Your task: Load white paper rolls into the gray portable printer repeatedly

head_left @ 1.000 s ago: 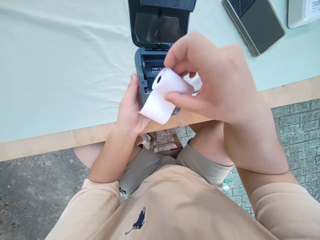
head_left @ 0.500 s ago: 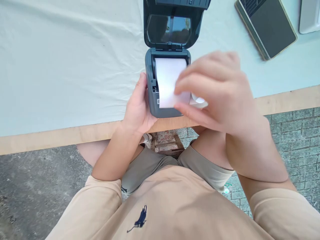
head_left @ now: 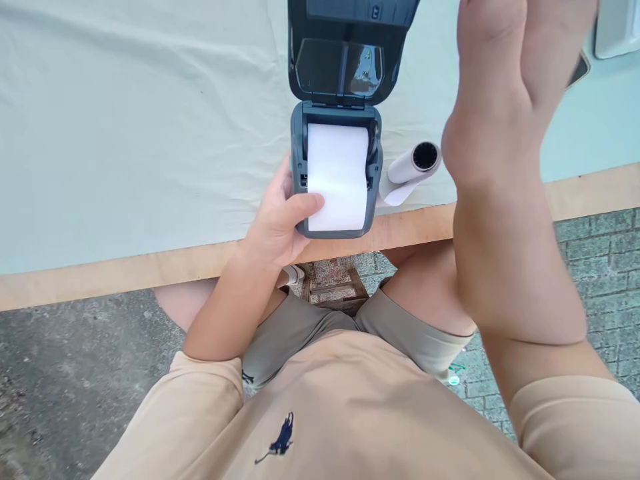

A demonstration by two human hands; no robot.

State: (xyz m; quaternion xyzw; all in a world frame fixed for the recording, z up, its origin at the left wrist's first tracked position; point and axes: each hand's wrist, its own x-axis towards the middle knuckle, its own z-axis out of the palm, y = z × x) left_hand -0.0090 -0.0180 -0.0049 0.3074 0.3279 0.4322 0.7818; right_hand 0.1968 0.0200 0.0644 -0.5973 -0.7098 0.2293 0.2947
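Note:
My left hand [head_left: 283,217] grips a dark grey portable label printer [head_left: 373,180] from its left side, just above the table's front edge. The thumb presses on a strip of white paper [head_left: 337,173] that lies over the open paper bay. The printer's hinged lid [head_left: 345,73] stands swung back, with a clear window in it. Beside the printer, on the right, lies a small paper roll [head_left: 400,167] with a black core and a loose curling end. My right hand [head_left: 505,73] is raised at the upper right, away from the printer; its fingers run out of the picture.
A pale cloth [head_left: 140,133] covers the table, whose bare wooden edge [head_left: 120,277] faces me. At the far right, a dark flat device [head_left: 580,70] is mostly hidden behind my right arm. A white object [head_left: 617,30] lies in the upper right corner.
My right hand has left the paper and moved up and right. My left thumb has come over onto the paper strip. The small roll beside the printer is now uncovered.

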